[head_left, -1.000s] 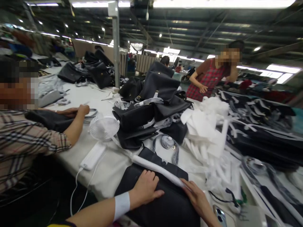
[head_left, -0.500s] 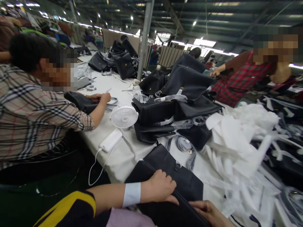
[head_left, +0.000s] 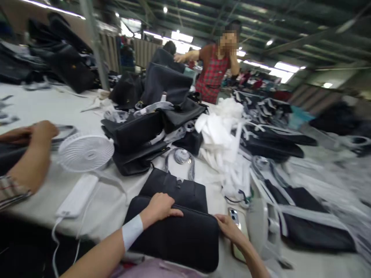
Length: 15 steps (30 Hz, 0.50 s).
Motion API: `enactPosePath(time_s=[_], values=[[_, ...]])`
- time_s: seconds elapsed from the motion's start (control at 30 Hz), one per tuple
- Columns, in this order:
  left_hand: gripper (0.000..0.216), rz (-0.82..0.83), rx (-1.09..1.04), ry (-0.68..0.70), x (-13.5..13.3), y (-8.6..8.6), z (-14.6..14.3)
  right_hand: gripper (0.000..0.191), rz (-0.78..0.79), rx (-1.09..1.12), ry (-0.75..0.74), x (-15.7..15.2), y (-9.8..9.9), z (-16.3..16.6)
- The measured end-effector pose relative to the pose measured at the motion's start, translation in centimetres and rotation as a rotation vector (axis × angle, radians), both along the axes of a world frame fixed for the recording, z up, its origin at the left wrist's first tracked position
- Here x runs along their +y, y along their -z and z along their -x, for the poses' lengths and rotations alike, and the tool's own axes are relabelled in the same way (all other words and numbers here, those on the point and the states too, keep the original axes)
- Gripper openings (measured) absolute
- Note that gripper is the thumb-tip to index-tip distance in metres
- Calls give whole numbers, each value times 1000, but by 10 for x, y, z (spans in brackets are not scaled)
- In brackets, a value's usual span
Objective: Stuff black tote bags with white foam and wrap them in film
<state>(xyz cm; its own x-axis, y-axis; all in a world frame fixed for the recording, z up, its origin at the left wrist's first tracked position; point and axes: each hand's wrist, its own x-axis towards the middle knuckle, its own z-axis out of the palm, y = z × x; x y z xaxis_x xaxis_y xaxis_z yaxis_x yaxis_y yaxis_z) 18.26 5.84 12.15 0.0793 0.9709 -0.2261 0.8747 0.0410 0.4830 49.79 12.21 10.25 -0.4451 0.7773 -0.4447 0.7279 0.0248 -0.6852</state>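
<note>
A black handbag [head_left: 176, 243] lies before me on the pale table, its flap spread out on the far side with a small fastening tab. My left hand [head_left: 160, 208] is closed over the bag's long upper edge, thumb pointing right; a white band circles that wrist. At the bag's upper right corner, my right hand [head_left: 227, 227] pinches the edge between thumb and fingers. A phone [head_left: 239, 256] lies partly under my right forearm. Just beyond the flap sits a coiled strap in clear plastic [head_left: 182, 156].
A white fan [head_left: 87, 152] and a white power strip [head_left: 77, 195] with cables stand at left, near a co-worker's arm [head_left: 36, 154]. Stacked black bags [head_left: 136, 131] rise ahead, beside crumpled white wrapping [head_left: 220, 135]. More wrapped black pieces lie right. A person in a checked apron [head_left: 213, 73] stands behind.
The view has swung right, so the co-worker at left is mostly out of frame and the phone has come into sight. Both hands remain on the handbag, which now shows more fully.
</note>
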Motion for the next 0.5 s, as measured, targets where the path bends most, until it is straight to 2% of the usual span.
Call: enactPosePath(time_s=[0.07,0.17,0.27,0.37,0.5], values=[[44,-22,3,118,-1,-4,-4,54,-51,-41,62,-17,3,-9],[53,-27,32,234,1,0,-8,49,-96,-109,160,-38,4,-21],[52,50,86,195,9,20,-4,44,-131,-208,208,-47,-1,-28],[48,117,70,254,17,39,1,34,-163,-323,225,-50,-12,-32],[51,200,68,281,26,45,3,15,-296,-493,282,-57,-36,-29]])
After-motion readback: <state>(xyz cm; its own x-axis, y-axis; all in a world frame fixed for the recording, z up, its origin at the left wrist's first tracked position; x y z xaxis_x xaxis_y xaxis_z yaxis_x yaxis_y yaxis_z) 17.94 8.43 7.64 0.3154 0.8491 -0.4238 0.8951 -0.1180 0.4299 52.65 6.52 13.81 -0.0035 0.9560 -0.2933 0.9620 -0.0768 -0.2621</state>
